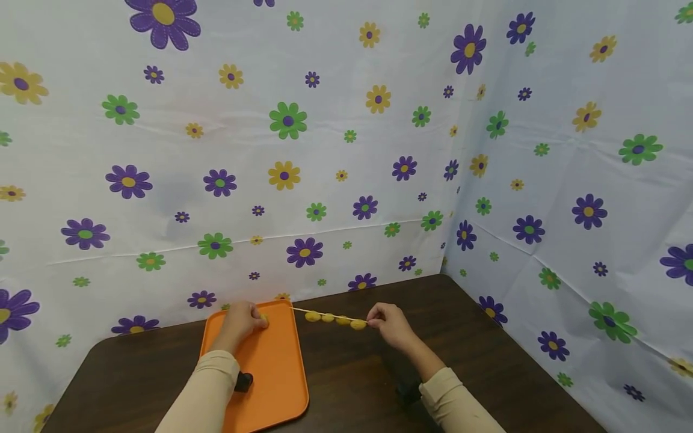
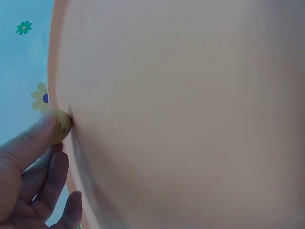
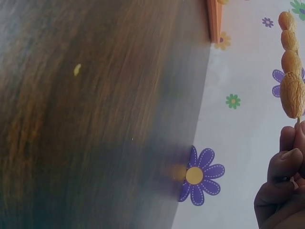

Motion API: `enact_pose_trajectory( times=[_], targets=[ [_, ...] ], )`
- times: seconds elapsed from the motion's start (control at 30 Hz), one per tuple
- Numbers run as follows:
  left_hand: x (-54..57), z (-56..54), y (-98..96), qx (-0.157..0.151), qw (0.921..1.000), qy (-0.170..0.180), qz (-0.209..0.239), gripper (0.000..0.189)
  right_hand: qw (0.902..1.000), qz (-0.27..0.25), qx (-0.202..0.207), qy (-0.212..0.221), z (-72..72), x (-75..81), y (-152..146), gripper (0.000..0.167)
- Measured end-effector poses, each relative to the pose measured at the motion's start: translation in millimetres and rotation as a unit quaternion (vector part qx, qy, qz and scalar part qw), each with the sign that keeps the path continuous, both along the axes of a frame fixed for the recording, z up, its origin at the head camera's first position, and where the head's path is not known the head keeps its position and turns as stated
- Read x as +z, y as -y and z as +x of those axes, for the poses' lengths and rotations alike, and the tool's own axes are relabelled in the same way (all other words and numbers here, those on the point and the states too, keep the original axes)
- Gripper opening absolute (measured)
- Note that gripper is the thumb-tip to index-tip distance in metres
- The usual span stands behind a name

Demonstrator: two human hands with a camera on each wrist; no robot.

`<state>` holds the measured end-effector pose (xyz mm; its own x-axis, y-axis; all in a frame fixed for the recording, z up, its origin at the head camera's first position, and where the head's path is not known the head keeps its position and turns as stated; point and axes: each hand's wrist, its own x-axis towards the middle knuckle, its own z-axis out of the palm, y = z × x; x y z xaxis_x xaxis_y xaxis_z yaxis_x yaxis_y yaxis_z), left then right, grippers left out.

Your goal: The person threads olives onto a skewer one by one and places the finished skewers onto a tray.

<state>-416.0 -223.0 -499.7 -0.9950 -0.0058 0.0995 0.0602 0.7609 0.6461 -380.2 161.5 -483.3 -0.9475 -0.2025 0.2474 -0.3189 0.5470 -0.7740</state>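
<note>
My left hand point(image 1: 238, 326) is over the far end of an orange tray point(image 1: 273, 367), pinching a small round yellow piece point(image 2: 62, 127) between thumb and fingers. It has a few brown specks and looks like a baby potato. To the right of the tray, my right hand point(image 1: 392, 327) grips one end of a thin wooden skewer point(image 1: 299, 309). Several wrinkled, oblong yellow pieces point(image 3: 291, 90) are threaded along it, close to that hand. The skewer's bare tip points left, toward the left hand and the tray's far right corner.
Both hands work above a dark brown wooden table point(image 1: 346, 385). A white sheet point(image 1: 335, 150) with printed flowers hangs behind it and along its right side. A small yellow crumb point(image 3: 77, 70) lies on the tabletop. Each wrist wears a black device point(image 1: 243, 382).
</note>
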Motion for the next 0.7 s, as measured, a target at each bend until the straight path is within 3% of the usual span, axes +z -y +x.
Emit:
enact_pose_trajectory(
  times=[0.17,0.27,0.37,0.5,0.7],
  targets=[
    [2.9,3.7,-1.2,-0.014,0.9996,0.006,0.025,0.025,1.0,-0.002,0.004,0.007,1.5,0.7,2,0.013],
    [4.8,6.6,-1.1,-0.03,0.9995,-0.001,0.007,0.036,1.0,-0.004,0.003,0.006,2.0,1.0,3,0.013],
    [5.4,9.4,0.8,-0.041,0.9987,-0.011,-0.03,0.028,1.0,-0.005,0.002,0.007,2.0,1.0,4,0.013],
    [2.8,11.5,5.4,-0.036,0.9979,-0.01,-0.053,0.019,0.9999,-0.006,0.007,0.006,2.1,-0.6,5,0.014],
    [-6.9,14.5,11.6,-0.019,0.998,-0.004,-0.06,0.02,0.9998,-0.004,0.018,-0.001,2.0,-5.4,7,0.013]
  ],
)
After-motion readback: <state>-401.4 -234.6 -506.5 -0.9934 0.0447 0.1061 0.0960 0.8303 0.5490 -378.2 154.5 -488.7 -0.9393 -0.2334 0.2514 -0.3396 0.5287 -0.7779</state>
